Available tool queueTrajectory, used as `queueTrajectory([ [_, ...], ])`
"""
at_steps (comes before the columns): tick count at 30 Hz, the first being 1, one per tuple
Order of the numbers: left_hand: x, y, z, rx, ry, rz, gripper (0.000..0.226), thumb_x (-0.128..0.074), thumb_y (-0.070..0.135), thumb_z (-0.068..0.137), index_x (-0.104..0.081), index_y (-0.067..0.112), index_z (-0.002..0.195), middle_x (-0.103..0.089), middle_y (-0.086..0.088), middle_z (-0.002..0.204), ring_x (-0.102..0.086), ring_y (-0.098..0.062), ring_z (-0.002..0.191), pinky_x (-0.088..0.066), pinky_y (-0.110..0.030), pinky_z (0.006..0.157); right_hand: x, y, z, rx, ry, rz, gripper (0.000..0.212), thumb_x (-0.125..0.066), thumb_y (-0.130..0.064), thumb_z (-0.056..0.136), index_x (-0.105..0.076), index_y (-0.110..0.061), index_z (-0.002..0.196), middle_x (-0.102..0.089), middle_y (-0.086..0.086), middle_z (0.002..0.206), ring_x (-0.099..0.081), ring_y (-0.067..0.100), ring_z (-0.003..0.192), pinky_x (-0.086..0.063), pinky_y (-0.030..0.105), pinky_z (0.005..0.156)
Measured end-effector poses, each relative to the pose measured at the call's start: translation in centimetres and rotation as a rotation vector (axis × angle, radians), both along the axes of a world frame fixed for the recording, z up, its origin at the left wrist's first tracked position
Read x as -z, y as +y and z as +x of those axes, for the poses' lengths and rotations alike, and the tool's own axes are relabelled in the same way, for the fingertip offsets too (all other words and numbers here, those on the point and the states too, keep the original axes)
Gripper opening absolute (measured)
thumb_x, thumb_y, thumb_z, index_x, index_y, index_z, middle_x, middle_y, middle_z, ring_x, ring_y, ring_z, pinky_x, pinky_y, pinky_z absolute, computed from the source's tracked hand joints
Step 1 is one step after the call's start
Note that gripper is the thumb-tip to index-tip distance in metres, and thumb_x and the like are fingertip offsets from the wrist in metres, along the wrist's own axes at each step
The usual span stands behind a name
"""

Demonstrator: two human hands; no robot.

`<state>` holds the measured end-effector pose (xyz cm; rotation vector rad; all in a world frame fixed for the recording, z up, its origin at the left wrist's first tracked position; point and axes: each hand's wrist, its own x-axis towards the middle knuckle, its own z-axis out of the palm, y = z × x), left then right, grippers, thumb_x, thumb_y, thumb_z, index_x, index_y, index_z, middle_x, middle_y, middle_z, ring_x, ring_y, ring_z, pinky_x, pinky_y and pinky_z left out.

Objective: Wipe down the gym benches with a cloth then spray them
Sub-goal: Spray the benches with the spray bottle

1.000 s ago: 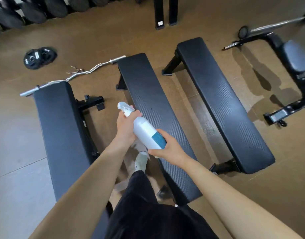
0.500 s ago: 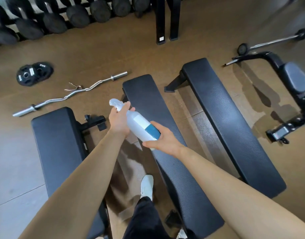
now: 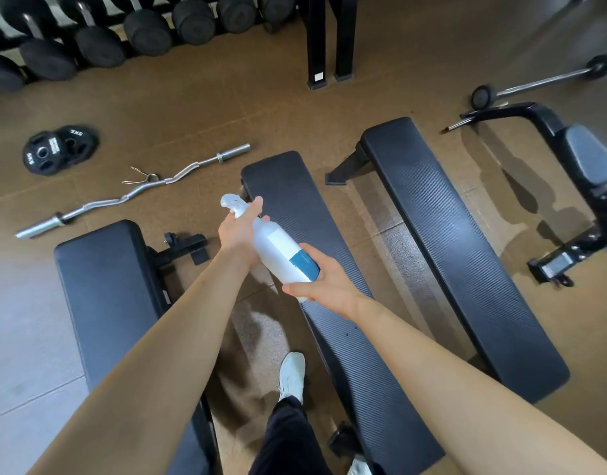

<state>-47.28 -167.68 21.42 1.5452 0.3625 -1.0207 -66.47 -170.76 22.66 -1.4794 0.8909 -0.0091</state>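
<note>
White spray bottle (image 3: 278, 250) held tilted above the middle bench (image 3: 333, 282), nozzle toward 11 o'clock. Left hand (image 3: 238, 233) wrapped round the neck, fingers closed by the trigger. Right hand (image 3: 324, 284) gripping the base. Curl bar (image 3: 134, 192) on the floor at 10 o'clock.

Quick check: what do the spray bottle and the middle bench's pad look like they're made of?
Spray bottle: likely plastic, translucent milky white with a blue label. Middle bench pad: seemingly black vinyl or faux leather, matte with fine diagonal ribbing; exact covering unclear.
</note>
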Motion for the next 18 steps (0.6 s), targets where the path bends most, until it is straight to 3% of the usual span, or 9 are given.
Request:
queueTrajectory([
  [4,0.3,0.3,-2.2,-0.008,0.044,0.107,0.074,-0.084,0.053,0.067,-0.063,0.023,0.131,-0.072,0.001,0.117,-0.070,-0.020,0.101,-0.058,-0.043,0.094,0.1,0.3,-2.5,-0.022,0.017,0.022,0.060,-0.086,-0.023,0.075,-0.056,-0.036,0.125,-0.061,-0.010,0.113,-0.060,0.016,0.107,-0.063,0.035,0.078],
  [9,1.2,2.0,-6.3,0.003,-0.022,0.004,0.073,-0.087,0.039,0.075,-0.058,0.020,0.139,-0.071,-0.002,0.125,-0.074,-0.016,0.101,-0.061,-0.042,0.090,0.1,1.8,-6.5,0.027,0.004,0.092,0.064,-0.086,-0.019,0.075,-0.057,-0.032,0.130,-0.062,-0.009,0.113,-0.062,0.012,0.103,-0.056,0.021,0.068],
  [13,1.9,4.5,-10.2,0.001,0.046,0.006,0.072,-0.090,0.036,0.066,-0.064,0.009,0.127,-0.073,-0.009,0.110,-0.074,-0.024,0.090,-0.062,-0.037,0.073,0.5,3.7,-10.9,0.015,0.012,0.088,0.066,-0.088,-0.022,0.072,-0.058,-0.035,0.130,-0.063,-0.010,0.112,-0.062,0.012,0.107,-0.059,0.032,0.081],
  [15,1.9,5.8,-13.3,-0.001,0.075,0.037,0.073,-0.090,0.036,0.063,-0.064,0.008,0.126,-0.072,-0.013,0.111,-0.073,-0.027,0.093,-0.063,-0.042,0.080,0.8,4.8,-14.0,-0.017,0.016,0.076,0.066,-0.088,-0.023,0.072,-0.058,-0.036,0.129,-0.064,-0.011,0.112,-0.061,0.011,0.107,-0.059,0.035,0.086],
  [17,2.2,7.4,-16.8,-0.003,0.051,0.023,0.091,-0.091,0.042,0.051,-0.062,0.008,0.130,-0.069,-0.016,0.119,-0.070,-0.028,0.102,-0.060,-0.046,0.091,0.9,5.8,-17.4,-0.038,0.026,0.102,0.062,-0.088,-0.024,0.073,-0.059,-0.037,0.127,-0.065,-0.010,0.111,-0.063,0.013,0.104,-0.059,0.029,0.075],
  [18,2.3,8.1,-18.7,-0.002,0.016,-0.001,0.089,-0.090,0.042,0.051,-0.063,0.008,0.128,-0.070,-0.015,0.118,-0.069,-0.028,0.102,-0.060,-0.044,0.092,0.8,6.4,-19.0,-0.034,0.020,0.116,0.059,-0.087,-0.022,0.074,-0.060,-0.038,0.124,-0.066,-0.011,0.109,-0.064,0.012,0.099,-0.057,0.024,0.069],
])
